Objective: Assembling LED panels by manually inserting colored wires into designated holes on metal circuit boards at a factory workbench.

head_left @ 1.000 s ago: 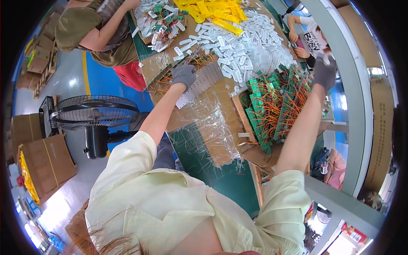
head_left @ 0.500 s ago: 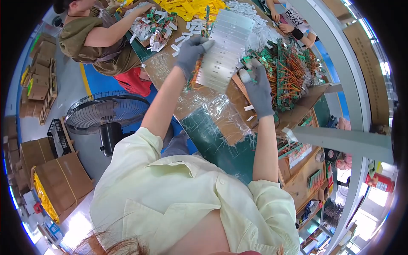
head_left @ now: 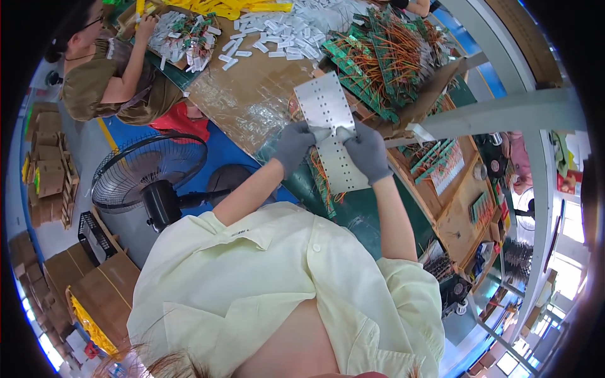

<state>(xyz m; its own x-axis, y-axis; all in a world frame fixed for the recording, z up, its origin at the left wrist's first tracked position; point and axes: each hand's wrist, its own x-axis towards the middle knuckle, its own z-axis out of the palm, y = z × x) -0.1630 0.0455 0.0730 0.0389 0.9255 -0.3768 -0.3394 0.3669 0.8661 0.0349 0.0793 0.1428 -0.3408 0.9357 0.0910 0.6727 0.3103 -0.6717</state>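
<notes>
A flat white panel (head_left: 326, 101) with rows of small dark dots is held up over the near part of the table. My left hand (head_left: 293, 148), in a grey glove, grips its left edge around the middle. My right hand (head_left: 367, 154), also gloved, is closed on the right edge, its thumb on the dotted face. Both thumbs come close together there. Under the panel's lower left side, green strips with orange wires (head_left: 321, 179) show; whether they are attached to it I cannot tell.
Wired green circuit boards (head_left: 391, 60) are heaped at the far right, beside a cardboard flap (head_left: 428, 94). Small white plastic pieces (head_left: 277, 38) are scattered at the back. A grey metal frame (head_left: 504, 116) crosses at right. At left are a black fan (head_left: 148, 173) and a seated co-worker (head_left: 94, 75).
The panel has come nearer to me and now shows its dotted face. My right hand has moved from beside the board heap onto the panel. The view has shifted.
</notes>
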